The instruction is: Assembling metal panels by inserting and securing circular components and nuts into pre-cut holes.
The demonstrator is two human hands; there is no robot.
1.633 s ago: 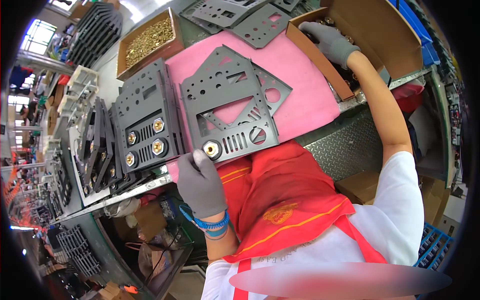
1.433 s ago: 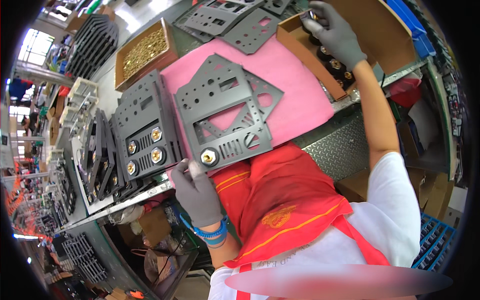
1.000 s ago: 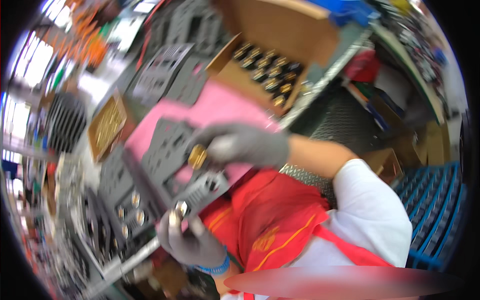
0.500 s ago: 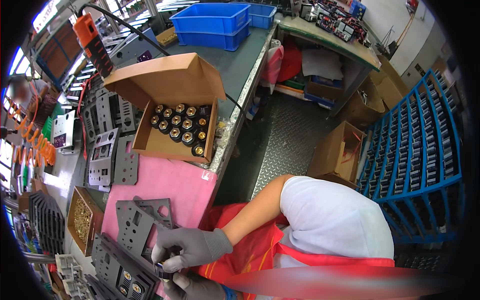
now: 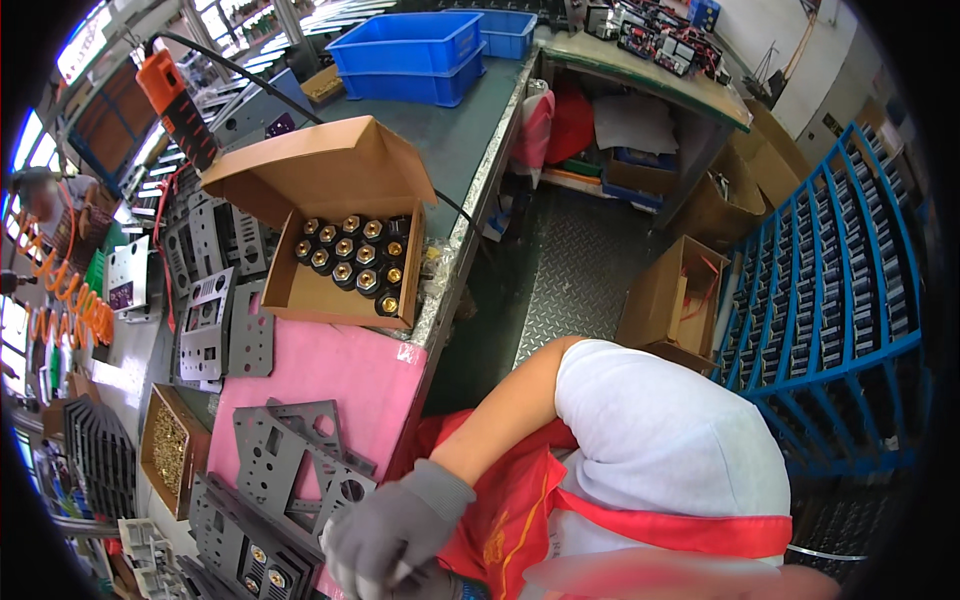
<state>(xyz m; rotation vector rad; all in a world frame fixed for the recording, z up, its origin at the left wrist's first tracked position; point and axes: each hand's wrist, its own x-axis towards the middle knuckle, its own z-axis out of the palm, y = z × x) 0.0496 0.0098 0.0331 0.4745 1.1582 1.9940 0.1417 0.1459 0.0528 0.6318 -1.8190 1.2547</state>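
My right hand (image 5: pixel 392 535), in a grey glove, is at the lower edge of the view with its fingers curled downward; what they hold, if anything, is hidden. My left hand (image 5: pixel 432 582), also gloved, lies mostly behind it, and its fingers do not show. Beside the right hand, flat grey metal panels (image 5: pixel 268 455) with cut-out holes overlap on a pink mat (image 5: pixel 330 365). A stack of similar panels (image 5: pixel 215 520) lies nearer the lower edge, with several brass-centred fittings (image 5: pixel 277 578) set in the top one.
An open cardboard box (image 5: pixel 345 312) holds several black hex fittings with brass centres. A small box of brass pieces (image 5: pixel 170 450) stands left of the mat. Blue bins (image 5: pixel 405 65) sit at the far end. A blue rack (image 5: pixel 830 265) stands at the right.
My right hand has moved lower and toward me, turning its back to the view. The black ring-shaped part seen between my hands before is now hidden. The view has shifted slightly.
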